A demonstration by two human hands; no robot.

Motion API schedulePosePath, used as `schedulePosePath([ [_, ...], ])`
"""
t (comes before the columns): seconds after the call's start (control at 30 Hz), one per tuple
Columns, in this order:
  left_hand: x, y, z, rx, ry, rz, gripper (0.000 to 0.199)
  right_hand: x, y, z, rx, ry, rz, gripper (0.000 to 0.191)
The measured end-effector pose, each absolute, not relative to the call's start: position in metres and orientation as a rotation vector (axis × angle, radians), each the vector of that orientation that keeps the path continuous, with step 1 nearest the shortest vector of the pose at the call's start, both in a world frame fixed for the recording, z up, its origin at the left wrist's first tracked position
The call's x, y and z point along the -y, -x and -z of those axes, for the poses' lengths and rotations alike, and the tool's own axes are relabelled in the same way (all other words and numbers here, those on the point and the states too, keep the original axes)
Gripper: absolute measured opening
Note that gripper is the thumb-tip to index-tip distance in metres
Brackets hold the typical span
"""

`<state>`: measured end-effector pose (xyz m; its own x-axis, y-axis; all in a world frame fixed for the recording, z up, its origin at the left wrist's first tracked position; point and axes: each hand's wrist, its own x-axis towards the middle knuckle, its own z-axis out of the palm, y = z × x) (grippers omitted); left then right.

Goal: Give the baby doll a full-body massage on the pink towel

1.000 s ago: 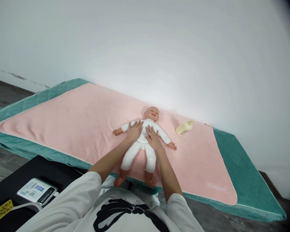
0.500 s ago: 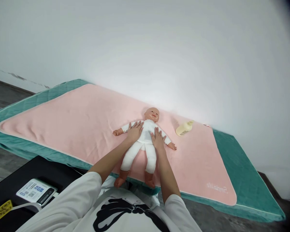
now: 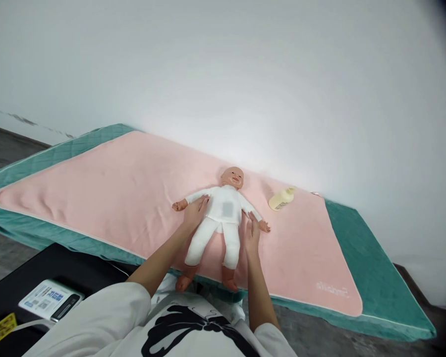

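A bald baby doll (image 3: 225,206) in a white top and white trousers lies on its back on a pink mat (image 3: 115,183), its head toward the wall and its arms spread. My left hand (image 3: 195,212) is beside the doll's torso, under its outstretched arm on the left, fingers extended. On the other side, my right hand (image 3: 251,232) rests near the doll's waist and sleeve, fingers extended too. Neither hand is closed around anything. A grey square patch shows on the front of the doll's top.
A pale yellow bottle (image 3: 281,199) lies on the mat right of the doll. Beneath the mat is a green padded bed (image 3: 371,248) against a white wall. At lower left, a white device (image 3: 50,300) with a cable sits on a black surface (image 3: 74,265).
Both hands have moved off the doll's chest, outward to either side of its torso. The grey patch on the top is now uncovered.
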<state>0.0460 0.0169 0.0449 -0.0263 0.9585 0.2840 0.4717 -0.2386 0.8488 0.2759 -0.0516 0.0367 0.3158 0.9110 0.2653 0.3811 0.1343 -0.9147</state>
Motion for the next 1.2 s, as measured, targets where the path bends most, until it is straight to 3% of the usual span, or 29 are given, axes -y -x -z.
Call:
schedulePosePath([
  [0.2, 0.037, -0.019, -0.038, -1.53, -1.376, -1.351, 0.046, 0.087, -0.3, -0.021, 0.887, 1.443, -0.727, 0.056],
  [0.4, 0.05, 0.001, -0.023, -1.381, -0.867, -1.389, 0.039, 0.094, -0.316, -0.004, 0.433, 1.244, -0.992, 0.031],
  [0.63, 0.029, 0.016, -0.027, -1.072, -0.352, -1.161, 0.021, 0.086, -0.335, 0.004, 0.327, 1.099, -1.268, 0.021],
  [0.97, -0.017, 0.027, -0.044, -0.927, -0.015, -1.264, 0.035, 0.062, -0.353, -0.02, 0.109, 0.99, -1.448, 0.026],
  [1.2, -0.035, 0.031, -0.052, -0.991, -0.019, -1.278, 0.026, 0.05, -0.359, -0.018, 0.096, 1.027, -1.415, 0.024],
])
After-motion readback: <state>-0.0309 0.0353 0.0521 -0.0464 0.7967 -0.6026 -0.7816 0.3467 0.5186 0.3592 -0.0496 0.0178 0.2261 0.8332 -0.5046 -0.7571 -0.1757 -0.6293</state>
